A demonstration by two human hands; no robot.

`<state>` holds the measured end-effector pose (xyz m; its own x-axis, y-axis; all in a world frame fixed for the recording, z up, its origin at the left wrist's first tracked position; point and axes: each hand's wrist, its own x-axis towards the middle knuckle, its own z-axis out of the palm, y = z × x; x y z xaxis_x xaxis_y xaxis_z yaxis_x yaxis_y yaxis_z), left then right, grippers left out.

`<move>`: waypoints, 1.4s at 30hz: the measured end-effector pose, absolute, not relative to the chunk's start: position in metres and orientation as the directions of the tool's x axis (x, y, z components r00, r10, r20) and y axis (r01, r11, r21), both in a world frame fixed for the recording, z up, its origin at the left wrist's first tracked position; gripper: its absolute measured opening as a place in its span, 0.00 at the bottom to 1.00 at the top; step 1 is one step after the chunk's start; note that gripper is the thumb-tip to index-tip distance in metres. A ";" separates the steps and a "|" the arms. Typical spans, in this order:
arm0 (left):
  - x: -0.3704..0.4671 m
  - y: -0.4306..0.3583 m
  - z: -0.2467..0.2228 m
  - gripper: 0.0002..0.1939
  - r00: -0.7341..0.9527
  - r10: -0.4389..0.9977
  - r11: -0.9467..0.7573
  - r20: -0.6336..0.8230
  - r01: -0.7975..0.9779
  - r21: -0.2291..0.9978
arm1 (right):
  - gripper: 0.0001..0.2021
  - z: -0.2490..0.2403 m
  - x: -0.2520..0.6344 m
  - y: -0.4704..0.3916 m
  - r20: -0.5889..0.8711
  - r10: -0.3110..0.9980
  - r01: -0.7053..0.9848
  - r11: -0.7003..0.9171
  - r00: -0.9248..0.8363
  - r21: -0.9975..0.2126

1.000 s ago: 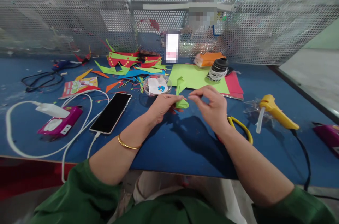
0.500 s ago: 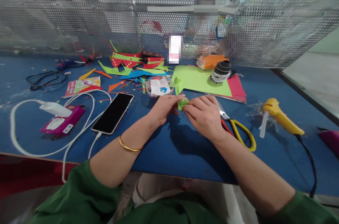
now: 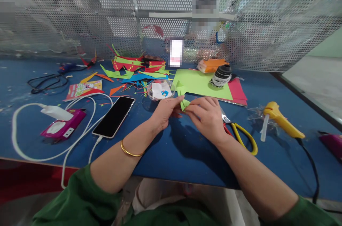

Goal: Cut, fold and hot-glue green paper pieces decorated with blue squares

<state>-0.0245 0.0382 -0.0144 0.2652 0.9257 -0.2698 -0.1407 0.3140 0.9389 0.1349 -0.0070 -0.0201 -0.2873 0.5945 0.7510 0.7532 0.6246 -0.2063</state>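
Observation:
A small folded piece of light green paper [image 3: 184, 104] is held between both hands above the blue table. My left hand [image 3: 166, 112] pinches its left side, and my right hand [image 3: 207, 114] grips its right side with the fingertips. The paper's upper part points away from me, just right of a clear round dish [image 3: 151, 94] that holds a white slip with a blue shape. Close to my right hand lie scissors [image 3: 244, 137] with red and yellow handles, their blades partly hidden by it.
Left of my hands are a black phone [image 3: 114, 117], a white cable and a purple packet [image 3: 64, 124]. Behind are cut paper scraps [image 3: 117, 72], green sheets [image 3: 199, 83], a dark bottle [image 3: 221, 76] and an orange box [image 3: 212, 65]. A yellow glue gun [image 3: 283, 119] lies at right.
The green paper is turned slightly and its folded shape looks narrower between my fingers. Both hands keep their hold. The whole view has shifted a little.

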 end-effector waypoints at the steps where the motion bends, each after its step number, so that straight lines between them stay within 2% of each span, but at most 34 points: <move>1: -0.025 0.039 -0.015 0.16 0.232 0.941 0.280 -0.244 -0.138 0.950 | 0.05 -0.019 0.136 -0.006 0.735 0.653 0.702 0.609 -0.181 -0.368; 2: -0.025 0.040 -0.015 0.19 0.176 0.963 0.228 -0.204 -0.130 0.965 | 0.04 -0.018 0.137 -0.005 0.679 0.733 0.592 0.566 -0.044 -0.573; 3: -0.026 0.041 -0.015 0.20 0.104 0.983 0.163 -0.151 -0.114 0.980 | 0.03 -0.016 0.139 -0.004 0.569 0.818 0.414 0.489 0.088 -0.768; 4: -0.027 0.043 -0.015 0.20 0.028 0.996 0.085 -0.083 -0.088 0.992 | 0.04 -0.015 0.141 -0.002 0.423 0.888 0.199 0.388 0.180 -0.900; 5: -0.028 0.044 -0.015 0.18 -0.034 0.999 -0.002 0.000 -0.049 0.999 | 0.05 -0.013 0.143 0.000 0.275 0.936 -0.004 0.283 0.220 -0.959; 7: -0.030 0.044 -0.014 0.14 -0.083 0.979 -0.180 0.184 0.055 0.982 | 0.08 -0.010 0.149 0.005 0.080 0.975 -0.254 0.133 0.206 -0.958; 9: -0.031 0.043 -0.012 0.11 -0.039 0.934 -0.344 0.355 0.164 0.924 | 0.10 -0.007 0.153 0.008 0.032 0.985 -0.304 0.083 0.169 -0.949; 11: -0.032 0.039 -0.008 0.10 0.052 0.892 -0.448 0.449 0.226 0.865 | 0.09 -0.005 0.154 0.008 -0.018 0.990 -0.363 0.034 0.139 -0.931; 14: -0.031 0.034 -0.003 0.12 0.206 0.906 -0.409 0.370 0.197 0.891 | 0.09 -0.003 0.153 0.007 -0.137 0.986 -0.507 -0.068 0.100 -0.859; 17: -0.030 0.032 0.000 0.12 0.303 0.936 -0.214 0.178 0.091 0.972 | 0.10 -0.002 0.151 0.007 -0.210 0.975 -0.575 -0.127 0.079 -0.808; 20: -0.030 0.033 0.001 0.12 0.302 0.951 -0.074 0.067 0.012 0.997 | 0.11 -0.003 0.153 0.010 -0.268 0.960 -0.551 -0.178 0.085 -0.815; 23: -0.031 0.035 0.002 0.12 0.259 0.964 -0.059 0.058 -0.002 0.998 | 0.20 -0.006 0.154 0.012 -0.318 0.939 -0.480 -0.219 0.133 -0.849; 27: -0.031 0.036 0.002 0.12 0.217 0.971 -0.109 0.102 0.021 0.994 | 0.24 -0.010 0.152 0.010 -0.113 0.969 -0.144 -0.082 0.221 -0.986; 30: -0.030 0.036 0.001 0.12 0.207 0.971 -0.134 0.118 0.064 0.989 | 0.22 -0.010 0.150 0.006 0.029 0.975 0.060 0.016 0.222 -0.998; 34: -0.030 0.035 0.001 0.12 0.203 0.972 -0.140 0.117 0.103 0.985 | 0.19 -0.010 0.150 0.002 0.164 0.949 0.270 0.089 0.270 -0.959; 38: -0.032 0.036 -0.001 0.11 0.218 0.960 -0.217 0.176 0.183 0.959 | 0.16 -0.013 0.149 0.001 0.403 0.869 0.535 0.203 0.287 -0.820; 40: -0.033 0.037 -0.002 0.10 0.248 0.943 -0.285 0.224 0.245 0.927 | 0.14 -0.014 0.149 0.000 0.463 0.858 0.591 0.260 0.220 -0.763; 42: -0.034 0.039 -0.003 0.12 0.259 0.931 -0.330 0.259 0.287 0.899 | 0.11 -0.015 0.149 0.000 0.453 0.866 0.569 0.266 0.214 -0.778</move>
